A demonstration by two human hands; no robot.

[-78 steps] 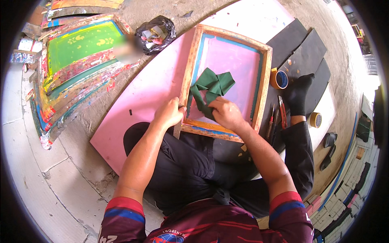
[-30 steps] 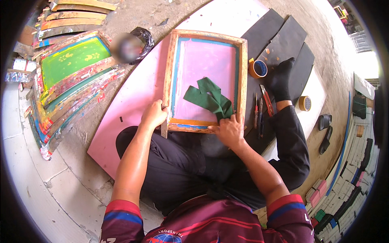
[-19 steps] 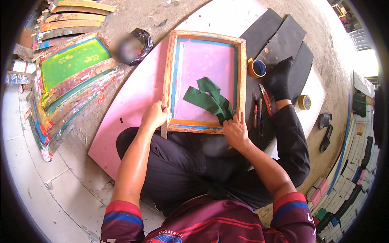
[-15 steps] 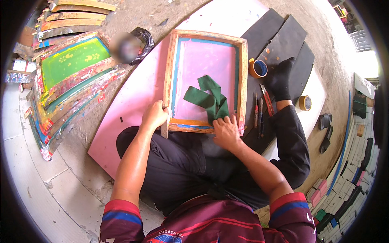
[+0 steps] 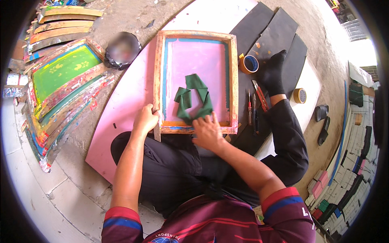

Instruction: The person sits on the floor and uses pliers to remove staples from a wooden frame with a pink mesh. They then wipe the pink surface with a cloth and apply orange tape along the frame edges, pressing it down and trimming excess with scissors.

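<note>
A wooden-framed printing screen (image 5: 233, 81) with pinkish mesh and a blue inner border lies flat before me. At its near left corner, my left hand (image 5: 146, 118) is closed round the frame's wooden edge. My right hand (image 5: 208, 131) reaches over the near rail, its fingers on a crumpled strip of dark green cloth (image 5: 197, 84). That cloth lies looped on the mesh, and its near end is under my fingertips.
Right of the screen are black sheets (image 5: 253, 24), a tape roll (image 5: 248, 64), a red cutter (image 5: 260, 95) and slim tools (image 5: 250, 109). Another tape roll (image 5: 300, 95) sits beyond my foot. At left are a green screen (image 5: 65, 69), several stacked frames (image 5: 65, 28) and a black-rimmed container (image 5: 135, 40).
My right hand has slid left along the near rail, and the green cloth has shifted and bent into a more open loop. My left hand keeps its place on the frame. The whole view has shifted slightly.
</note>
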